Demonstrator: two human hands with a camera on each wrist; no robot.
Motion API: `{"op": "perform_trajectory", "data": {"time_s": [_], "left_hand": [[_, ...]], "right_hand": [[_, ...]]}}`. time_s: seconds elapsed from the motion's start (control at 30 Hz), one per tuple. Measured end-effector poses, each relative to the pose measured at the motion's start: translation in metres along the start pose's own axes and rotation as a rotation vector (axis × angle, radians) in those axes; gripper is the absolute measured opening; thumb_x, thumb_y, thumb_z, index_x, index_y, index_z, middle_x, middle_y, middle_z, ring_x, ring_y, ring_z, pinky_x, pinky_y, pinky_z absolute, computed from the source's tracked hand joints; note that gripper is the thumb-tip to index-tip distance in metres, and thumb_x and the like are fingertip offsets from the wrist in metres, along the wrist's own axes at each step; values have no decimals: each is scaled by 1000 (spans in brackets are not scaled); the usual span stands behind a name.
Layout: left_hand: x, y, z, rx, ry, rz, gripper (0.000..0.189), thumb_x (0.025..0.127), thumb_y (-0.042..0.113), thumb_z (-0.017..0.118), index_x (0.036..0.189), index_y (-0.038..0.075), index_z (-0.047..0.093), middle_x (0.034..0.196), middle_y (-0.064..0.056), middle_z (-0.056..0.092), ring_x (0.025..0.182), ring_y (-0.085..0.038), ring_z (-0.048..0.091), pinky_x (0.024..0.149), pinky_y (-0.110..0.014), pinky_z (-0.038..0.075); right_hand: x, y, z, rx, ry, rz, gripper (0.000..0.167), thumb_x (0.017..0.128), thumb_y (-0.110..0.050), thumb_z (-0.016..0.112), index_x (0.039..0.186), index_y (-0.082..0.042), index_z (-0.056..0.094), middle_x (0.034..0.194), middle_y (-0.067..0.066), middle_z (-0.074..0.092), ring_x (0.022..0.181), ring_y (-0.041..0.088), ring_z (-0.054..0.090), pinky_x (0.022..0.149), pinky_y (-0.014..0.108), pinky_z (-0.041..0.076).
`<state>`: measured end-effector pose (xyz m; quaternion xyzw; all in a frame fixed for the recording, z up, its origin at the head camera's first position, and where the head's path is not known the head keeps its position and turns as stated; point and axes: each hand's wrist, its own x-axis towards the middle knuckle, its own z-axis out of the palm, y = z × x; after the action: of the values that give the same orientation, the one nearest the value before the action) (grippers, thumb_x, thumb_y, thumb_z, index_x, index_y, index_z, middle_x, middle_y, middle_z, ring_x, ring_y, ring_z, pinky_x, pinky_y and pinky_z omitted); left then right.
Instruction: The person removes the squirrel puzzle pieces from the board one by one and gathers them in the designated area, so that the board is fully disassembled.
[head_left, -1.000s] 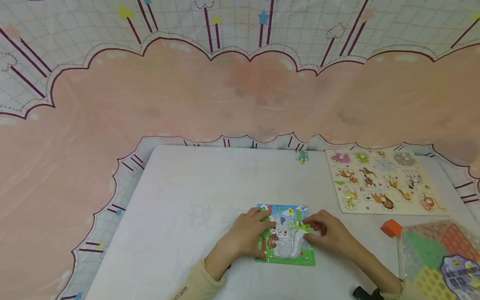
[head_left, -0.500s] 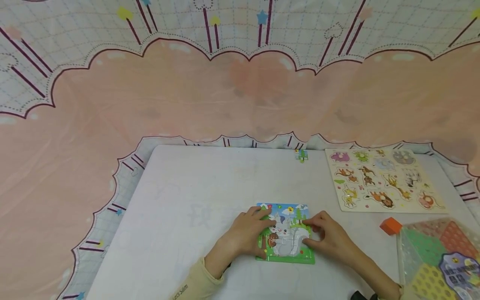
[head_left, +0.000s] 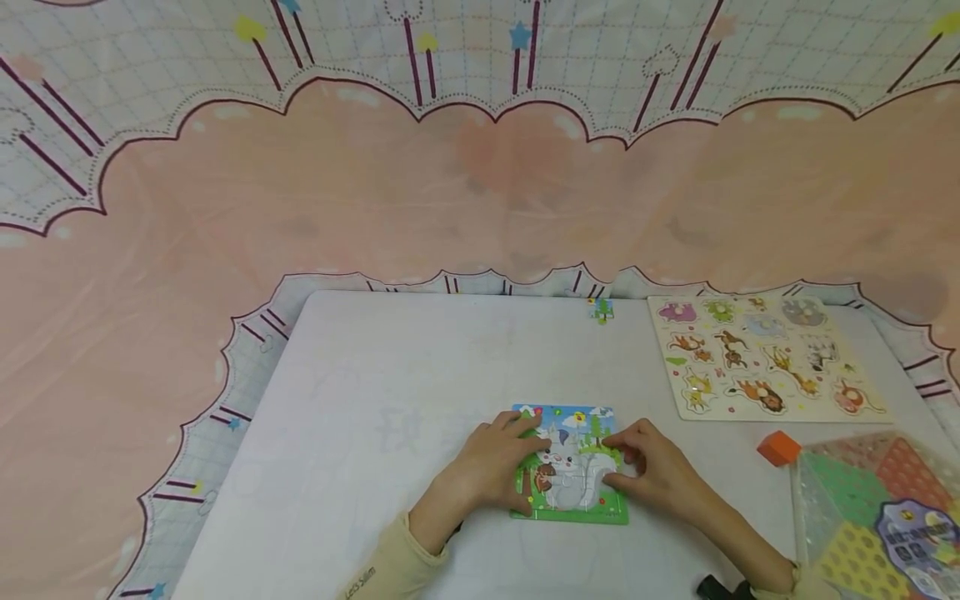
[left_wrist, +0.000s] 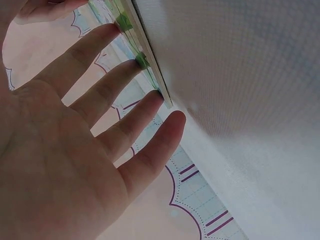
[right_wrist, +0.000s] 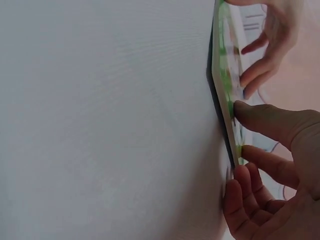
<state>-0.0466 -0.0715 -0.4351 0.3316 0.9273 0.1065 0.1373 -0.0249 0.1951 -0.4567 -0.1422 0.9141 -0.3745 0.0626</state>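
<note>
A jigsaw puzzle (head_left: 573, 487) with a white squirrel lies in front of me on the white table (head_left: 360, 367). Across its left side my left hand (head_left: 491, 467) rests with spread fingers, thumb near the lower left corner. In the left wrist view several fingertips of that hand (left_wrist: 75, 120) touch the puzzle's face, and the little finger extends past its edge. My right hand (head_left: 663, 471) is at the right edge. Seen from the right wrist, its thumb and index finger press the surface a little apart, while the other fingers bend beside the board's edge (right_wrist: 216, 62).
One loose puzzle piece (head_left: 602, 310) lies by the table's far edge. At the back right is a cream board (head_left: 810, 408) with animal shapes. An orange block (head_left: 778, 448) and a clear bag of coloured pieces (head_left: 862, 550) lie to the right of my right hand.
</note>
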Motion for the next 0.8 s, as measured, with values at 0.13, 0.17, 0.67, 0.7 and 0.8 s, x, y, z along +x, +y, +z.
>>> {"op": "perform_trajectory", "data": {"time_s": [0.13,0.17,0.67,0.7,0.8], "left_hand": [[0,0,0,-5,-10,-6,83,61,51,91,134,25,62,150,-1,45,137,-25,37,100,-46,43],[0,0,0,-7,-13,-9,83,61,50,91,134,25,62,150,0,45,137,-25,37,100,-46,43],[0,1,-3,20,-11,-2,84,62,50,91,135,24,61,151,-1,45,137,-26,38,101,-45,42],[-1,2,-3,30,-11,0,84,62,50,91,136,25,60,151,-1,44,137,-27,38,102,-45,42],[-1,3,-3,58,-14,6,83,63,51,90,136,27,59,151,-2,44,138,-28,38,101,-44,43]], "right_hand": [[4,-1,-1,-26,-27,27,40,70,-14,89,103,-7,69,88,-1,49,74,9,44,62,22,40],[4,-2,-1,-27,-36,33,40,70,-15,89,103,-8,68,88,-1,48,74,9,44,62,22,39],[6,2,1,92,-36,-20,43,71,-9,88,103,-6,59,87,-2,52,76,9,49,64,23,43],[6,1,1,92,-38,-19,42,72,-10,88,103,-6,60,86,-2,52,76,10,49,64,23,43],[7,1,2,83,-41,-11,42,72,-11,88,103,-5,61,86,-2,52,76,10,48,64,23,43]]}}
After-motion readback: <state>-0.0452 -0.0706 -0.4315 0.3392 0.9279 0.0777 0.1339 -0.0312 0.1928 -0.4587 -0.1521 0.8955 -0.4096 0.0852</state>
